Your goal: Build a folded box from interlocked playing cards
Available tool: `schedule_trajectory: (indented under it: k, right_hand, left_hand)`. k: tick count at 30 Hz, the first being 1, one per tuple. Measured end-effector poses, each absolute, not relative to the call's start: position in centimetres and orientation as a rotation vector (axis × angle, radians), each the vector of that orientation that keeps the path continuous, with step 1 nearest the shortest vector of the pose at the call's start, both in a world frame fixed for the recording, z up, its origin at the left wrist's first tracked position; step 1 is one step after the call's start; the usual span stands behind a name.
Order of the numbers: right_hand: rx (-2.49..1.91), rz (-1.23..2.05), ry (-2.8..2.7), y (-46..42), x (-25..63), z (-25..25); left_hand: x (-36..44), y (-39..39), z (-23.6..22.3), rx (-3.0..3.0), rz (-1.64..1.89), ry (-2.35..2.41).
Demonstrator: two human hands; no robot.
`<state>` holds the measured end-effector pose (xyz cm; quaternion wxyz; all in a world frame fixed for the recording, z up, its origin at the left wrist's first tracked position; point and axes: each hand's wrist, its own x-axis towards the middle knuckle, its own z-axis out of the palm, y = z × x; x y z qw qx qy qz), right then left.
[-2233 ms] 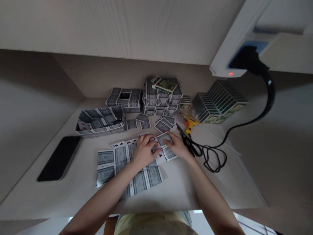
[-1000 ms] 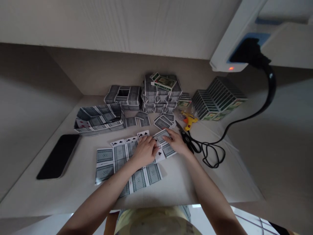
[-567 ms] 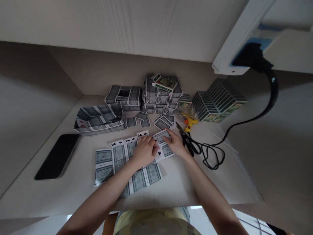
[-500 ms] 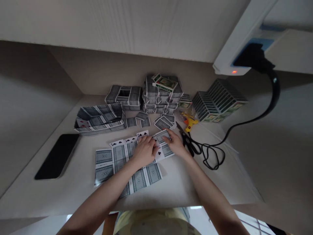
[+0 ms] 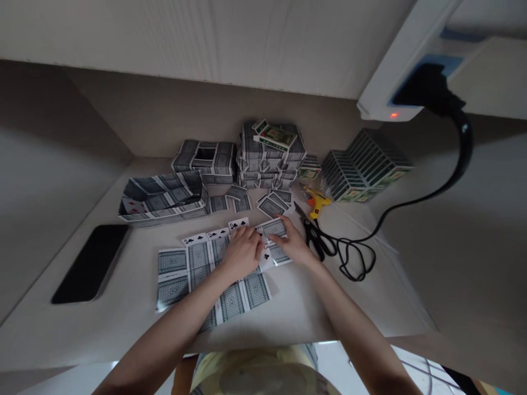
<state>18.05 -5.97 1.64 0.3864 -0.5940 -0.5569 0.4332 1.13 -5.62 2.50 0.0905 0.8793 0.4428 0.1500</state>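
A cross-like sheet of joined playing cards (image 5: 197, 257) lies on the table, mostly blue-grey patterned backs up. Several club faces, such as a six (image 5: 239, 224), show along its upper edge. My left hand (image 5: 244, 252) rests palm down on the middle of the sheet, fingers stretched over the cards and hiding part of them. On the sheet's right wing, my right hand (image 5: 293, 242) touches a patterned card (image 5: 275, 226); its thumb lies on the card and its forefinger is apart at the top edge. The undersides of both hands are hidden.
Card-built boxes (image 5: 164, 211) and loose cards (image 5: 274, 204) lie behind. Card packs (image 5: 366, 167) are stacked at right, near a yellow glue gun (image 5: 317, 202), black-handled scissors (image 5: 315, 238) and a cable (image 5: 362, 274). A phone (image 5: 93, 263) lies left. A power strip (image 5: 379, 104) hangs above.
The whole view has shifted slightly, with things a little further left. Both hands keep nearly the same places on the cards; the right thumb has moved slightly left over its card.
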Motion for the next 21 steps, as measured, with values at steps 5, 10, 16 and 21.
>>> schedule_trajectory:
  k: [5, 10, 16, 21]
  right_hand:
    - [-1.533, 1.095, -1.415, -5.88, 17.96, 1.52]
    - [-1.585, 1.105, -1.384, -5.54, 17.74, 1.45]
    - [-1.551, 1.176, -1.383, -5.44, 17.78, 1.71]
    - [-1.603, 1.130, -1.409, -5.47, 17.87, 1.28]
  left_hand:
    - [1.16, -5.67, 2.55, 2.617, 0.434, 1.313]
    - [1.18, -5.72, 2.76, 2.594, 0.441, 1.310]
    - [1.14, -5.79, 3.19, 2.531, 0.531, 1.422]
    - [1.15, -5.99, 3.07, 2.415, 0.324, 1.871]
